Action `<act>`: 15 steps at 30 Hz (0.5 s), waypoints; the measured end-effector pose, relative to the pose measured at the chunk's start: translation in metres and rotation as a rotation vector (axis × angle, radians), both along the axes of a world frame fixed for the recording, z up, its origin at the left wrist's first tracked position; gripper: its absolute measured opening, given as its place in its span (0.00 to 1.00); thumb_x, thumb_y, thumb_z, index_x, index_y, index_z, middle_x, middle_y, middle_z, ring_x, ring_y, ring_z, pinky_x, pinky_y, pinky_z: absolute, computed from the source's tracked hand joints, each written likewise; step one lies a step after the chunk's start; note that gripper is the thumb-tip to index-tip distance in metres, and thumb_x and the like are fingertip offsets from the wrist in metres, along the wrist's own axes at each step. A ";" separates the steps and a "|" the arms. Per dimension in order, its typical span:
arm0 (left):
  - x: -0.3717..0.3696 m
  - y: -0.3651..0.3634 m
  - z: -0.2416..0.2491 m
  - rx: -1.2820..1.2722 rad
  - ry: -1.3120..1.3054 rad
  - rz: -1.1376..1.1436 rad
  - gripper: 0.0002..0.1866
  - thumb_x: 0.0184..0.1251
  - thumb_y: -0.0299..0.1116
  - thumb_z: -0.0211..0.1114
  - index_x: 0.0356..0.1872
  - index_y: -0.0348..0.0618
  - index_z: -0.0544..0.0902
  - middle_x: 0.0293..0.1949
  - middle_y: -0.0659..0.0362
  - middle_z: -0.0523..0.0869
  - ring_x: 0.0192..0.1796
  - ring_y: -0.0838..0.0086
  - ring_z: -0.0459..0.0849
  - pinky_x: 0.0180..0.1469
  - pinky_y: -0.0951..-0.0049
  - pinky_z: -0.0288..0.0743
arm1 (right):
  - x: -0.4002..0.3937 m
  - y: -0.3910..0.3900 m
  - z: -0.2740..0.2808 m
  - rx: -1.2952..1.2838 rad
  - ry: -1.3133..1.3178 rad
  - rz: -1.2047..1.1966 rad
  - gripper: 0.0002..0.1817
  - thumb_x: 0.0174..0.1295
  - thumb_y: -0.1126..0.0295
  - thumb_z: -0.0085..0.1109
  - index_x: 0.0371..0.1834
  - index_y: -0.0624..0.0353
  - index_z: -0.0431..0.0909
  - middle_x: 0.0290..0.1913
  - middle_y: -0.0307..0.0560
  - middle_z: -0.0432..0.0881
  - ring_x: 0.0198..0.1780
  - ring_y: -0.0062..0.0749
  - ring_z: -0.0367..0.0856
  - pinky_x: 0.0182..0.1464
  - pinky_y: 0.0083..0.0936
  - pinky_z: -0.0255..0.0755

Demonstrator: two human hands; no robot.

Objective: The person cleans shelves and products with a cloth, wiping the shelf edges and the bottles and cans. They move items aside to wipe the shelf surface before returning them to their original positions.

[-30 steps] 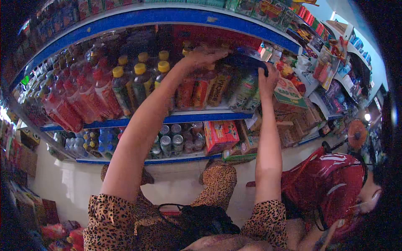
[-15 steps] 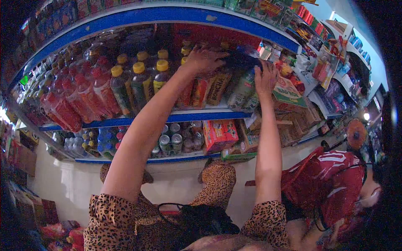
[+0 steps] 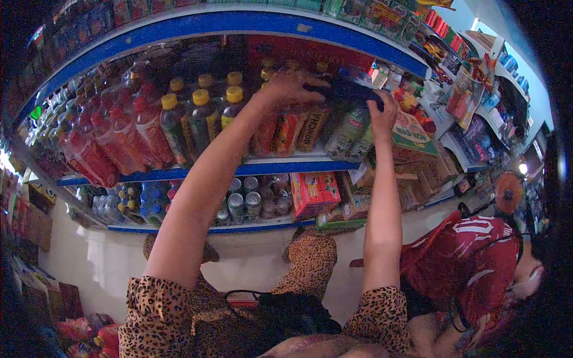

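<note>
Both arms reach into the middle shelf. My left hand (image 3: 291,88) is over the bottle tops, its fingers apart and pointing right toward a dark item (image 3: 346,89). At the dark item's right end, my right hand (image 3: 384,111) has its fingers bent against it; the contact is partly hidden. Below the dark item are green-labelled bottles (image 3: 348,132). Under my left hand are brown-labelled Boncha bottles (image 3: 310,128) and orange-labelled ones (image 3: 287,132). Yellow-capped bottles (image 3: 203,113) stand left of my left forearm.
Red bottles (image 3: 124,140) fill the left part of the shelf. Cans (image 3: 245,203) and a red box (image 3: 315,194) are on the bottom shelf. A person in a red shirt (image 3: 471,256) is at the lower right. Cartons (image 3: 412,134) stand at the right.
My left hand has moved slightly, with its fingers now lower over the dark item's left side. My right hand's fingers have bent more around the dark item's right end.
</note>
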State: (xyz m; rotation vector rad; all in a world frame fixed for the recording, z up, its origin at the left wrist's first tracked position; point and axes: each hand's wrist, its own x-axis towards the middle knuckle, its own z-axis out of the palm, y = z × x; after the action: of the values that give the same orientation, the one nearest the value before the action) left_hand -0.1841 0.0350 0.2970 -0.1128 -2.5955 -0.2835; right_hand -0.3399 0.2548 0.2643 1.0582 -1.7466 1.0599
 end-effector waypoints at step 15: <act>-0.007 0.006 -0.004 0.008 -0.052 0.093 0.21 0.63 0.56 0.46 0.55 0.68 0.73 0.59 0.61 0.71 0.63 0.58 0.63 0.66 0.55 0.50 | 0.009 -0.005 -0.004 0.079 0.180 -0.221 0.24 0.44 0.59 0.63 0.46 0.53 0.74 0.48 0.49 0.74 0.54 0.47 0.66 0.57 0.43 0.57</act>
State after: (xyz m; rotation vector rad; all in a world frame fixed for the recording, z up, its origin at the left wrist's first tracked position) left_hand -0.1913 0.0410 0.2934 0.0177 -2.6418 -0.2660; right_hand -0.3307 0.2496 0.2607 0.9516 -1.7242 0.7420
